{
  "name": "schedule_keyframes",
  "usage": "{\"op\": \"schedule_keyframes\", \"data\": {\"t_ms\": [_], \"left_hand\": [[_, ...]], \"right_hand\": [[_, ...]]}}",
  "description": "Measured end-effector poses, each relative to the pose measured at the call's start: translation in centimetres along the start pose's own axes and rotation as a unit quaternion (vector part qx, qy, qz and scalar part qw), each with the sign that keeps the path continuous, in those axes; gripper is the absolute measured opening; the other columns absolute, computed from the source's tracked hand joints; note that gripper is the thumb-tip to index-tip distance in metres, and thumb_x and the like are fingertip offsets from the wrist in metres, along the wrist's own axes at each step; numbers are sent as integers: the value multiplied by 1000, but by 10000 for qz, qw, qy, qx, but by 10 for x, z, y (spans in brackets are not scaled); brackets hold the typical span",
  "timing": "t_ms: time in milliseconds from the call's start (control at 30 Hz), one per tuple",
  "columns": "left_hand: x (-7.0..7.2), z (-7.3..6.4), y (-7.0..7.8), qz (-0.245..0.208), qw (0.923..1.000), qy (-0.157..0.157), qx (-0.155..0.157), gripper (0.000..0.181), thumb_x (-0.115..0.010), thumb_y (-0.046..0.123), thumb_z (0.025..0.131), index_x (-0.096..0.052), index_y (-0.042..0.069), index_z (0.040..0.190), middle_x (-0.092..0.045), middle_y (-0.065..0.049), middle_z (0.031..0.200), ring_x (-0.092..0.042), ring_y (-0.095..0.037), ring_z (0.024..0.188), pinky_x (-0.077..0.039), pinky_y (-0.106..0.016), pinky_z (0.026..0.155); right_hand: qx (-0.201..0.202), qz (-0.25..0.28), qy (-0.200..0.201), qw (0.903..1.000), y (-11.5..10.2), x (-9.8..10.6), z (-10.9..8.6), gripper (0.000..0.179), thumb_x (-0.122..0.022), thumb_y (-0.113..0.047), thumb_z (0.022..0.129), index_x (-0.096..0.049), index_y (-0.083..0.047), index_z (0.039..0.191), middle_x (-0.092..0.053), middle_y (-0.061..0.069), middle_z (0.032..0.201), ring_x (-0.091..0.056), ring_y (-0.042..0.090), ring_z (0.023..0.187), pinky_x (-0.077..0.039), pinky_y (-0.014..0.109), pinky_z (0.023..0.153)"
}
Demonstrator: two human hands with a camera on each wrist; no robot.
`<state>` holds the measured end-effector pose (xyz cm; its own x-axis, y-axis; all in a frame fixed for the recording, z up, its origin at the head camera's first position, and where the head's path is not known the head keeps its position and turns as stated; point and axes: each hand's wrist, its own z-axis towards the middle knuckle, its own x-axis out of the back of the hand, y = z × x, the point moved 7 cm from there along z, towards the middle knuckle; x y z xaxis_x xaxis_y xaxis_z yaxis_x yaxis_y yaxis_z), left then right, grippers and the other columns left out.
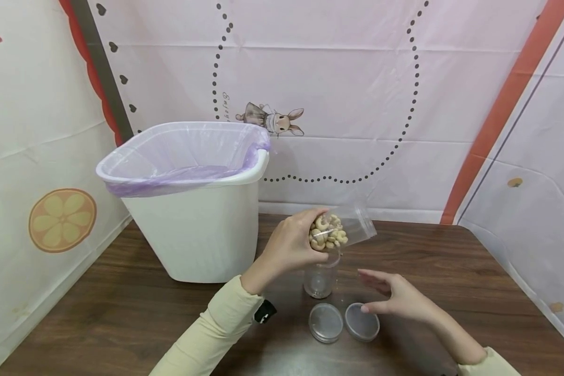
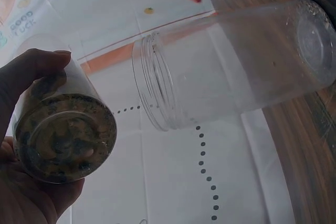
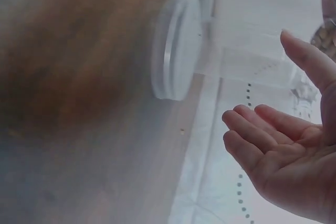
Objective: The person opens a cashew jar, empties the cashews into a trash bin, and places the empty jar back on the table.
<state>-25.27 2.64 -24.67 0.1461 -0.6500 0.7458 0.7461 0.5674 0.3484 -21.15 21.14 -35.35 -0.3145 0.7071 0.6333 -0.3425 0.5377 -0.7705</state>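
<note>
My left hand (image 1: 293,240) grips a clear plastic jar of cashews (image 1: 328,232), tilted with its mouth toward the right. Below it a second clear jar (image 1: 317,282) stands upright on the table; in the left wrist view this jar (image 2: 236,66) shows no nuts inside. My right hand (image 1: 399,297) hovers to the right with fingers and thumb spread, holding nothing. In the right wrist view its palm (image 3: 294,177) faces up, near a round lid (image 3: 177,48). Two round clear lids, a left one (image 1: 326,322) and a right one (image 1: 363,322), lie in front of the standing jar.
A large white bin (image 1: 207,230) with a purple liner (image 1: 169,188) stands at the left of the brown wooden table (image 1: 427,256). Printed cloth (image 1: 338,94) hangs behind and at both sides. A dark watch-like band (image 1: 265,312) shows by the left forearm.
</note>
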Motion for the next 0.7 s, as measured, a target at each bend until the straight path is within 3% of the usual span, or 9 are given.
{"op": "schedule_keyframes", "data": {"t_ms": [400, 700], "left_hand": [[16, -8, -11, -404, 9989, 159, 198, 75, -81, 20, 53, -53, 13, 123, -64, -1, 102, -59, -11, 86, -48, -24, 75], [30, -14, -16, -755, 9962, 330, 297, 79, -85, 18, 51, -52, 7, 122, -64, -6, 106, -60, -17, 91, -50, -28, 80]], "right_hand": [[97, 132, 617, 9980, -24, 34, 12, 62, -67, -16, 81, -40, 8, 131, -51, 28, 123, -49, 40, 113, -44, 43, 89], [-112, 367, 903, 9952, -36, 42, 25, 59, -65, -18, 83, -41, 2, 133, -51, 25, 124, -50, 37, 115, -47, 40, 88]]}}
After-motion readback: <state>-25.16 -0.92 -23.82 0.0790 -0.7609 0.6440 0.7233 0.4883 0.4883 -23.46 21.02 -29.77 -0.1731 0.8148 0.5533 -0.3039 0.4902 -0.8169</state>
